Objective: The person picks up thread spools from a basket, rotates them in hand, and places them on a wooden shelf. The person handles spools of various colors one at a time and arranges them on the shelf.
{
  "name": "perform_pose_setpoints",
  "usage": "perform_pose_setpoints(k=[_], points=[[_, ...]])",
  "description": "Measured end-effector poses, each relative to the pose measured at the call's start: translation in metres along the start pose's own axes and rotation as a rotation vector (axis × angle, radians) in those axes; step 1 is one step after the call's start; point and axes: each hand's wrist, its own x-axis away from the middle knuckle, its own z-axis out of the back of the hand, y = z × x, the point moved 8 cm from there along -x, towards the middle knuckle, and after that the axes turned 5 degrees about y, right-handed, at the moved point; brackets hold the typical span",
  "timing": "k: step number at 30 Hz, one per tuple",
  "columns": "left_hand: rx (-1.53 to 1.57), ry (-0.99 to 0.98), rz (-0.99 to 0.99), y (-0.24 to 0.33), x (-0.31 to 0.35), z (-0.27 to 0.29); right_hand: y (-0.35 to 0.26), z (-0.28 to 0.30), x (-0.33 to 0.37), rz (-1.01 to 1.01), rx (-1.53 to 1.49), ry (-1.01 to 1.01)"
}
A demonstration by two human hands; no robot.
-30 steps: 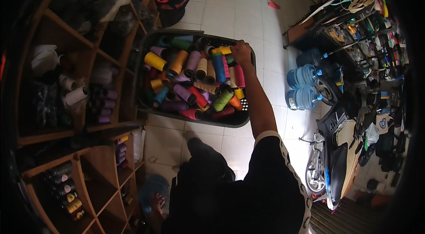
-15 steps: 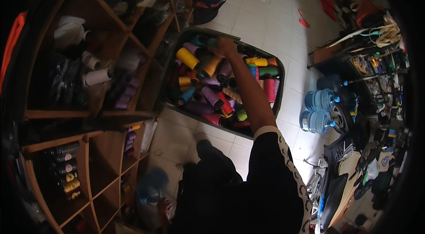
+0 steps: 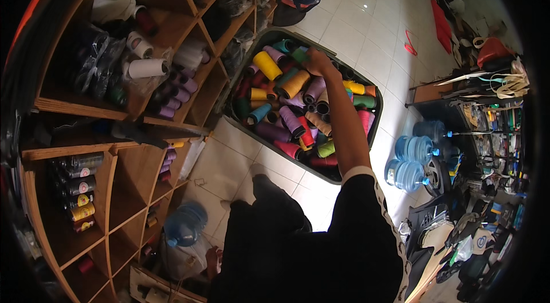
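Reaching from the head view: right hand down in a dark bin on white floor tiles, fingers curled over a green thread cone near the far rim; grip itself unclear. Cone lies tilted, long axis toward upper left, hemmed by a yellow cone and an orange cone. Wooden shelving stands left, blue water jugs right. Cones look wound, matte, tapered. Left hand not seen.
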Motion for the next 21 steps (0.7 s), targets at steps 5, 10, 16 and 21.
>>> perform_pose_setpoints(k=[5, 10, 16, 21], points=[[0.134, 0.088, 0.049, 0.035, 0.012, 0.003, -0.075, 0.049, 0.067, 0.268, -0.302, 0.340], [0.049, 0.102, 0.030, 0.061, 0.018, 0.001, -0.152, -0.019, 0.117, 0.488, -0.165, 0.133], [0.050, 0.134, 0.014, 0.049, 0.028, 0.008, -0.162, -0.038, 0.100, 0.297, -0.026, 0.289], [0.017, 0.027, 0.060, 0.007, 0.020, 0.017, -0.127, -0.051, 0.058, 0.024, 0.210, 0.314]])
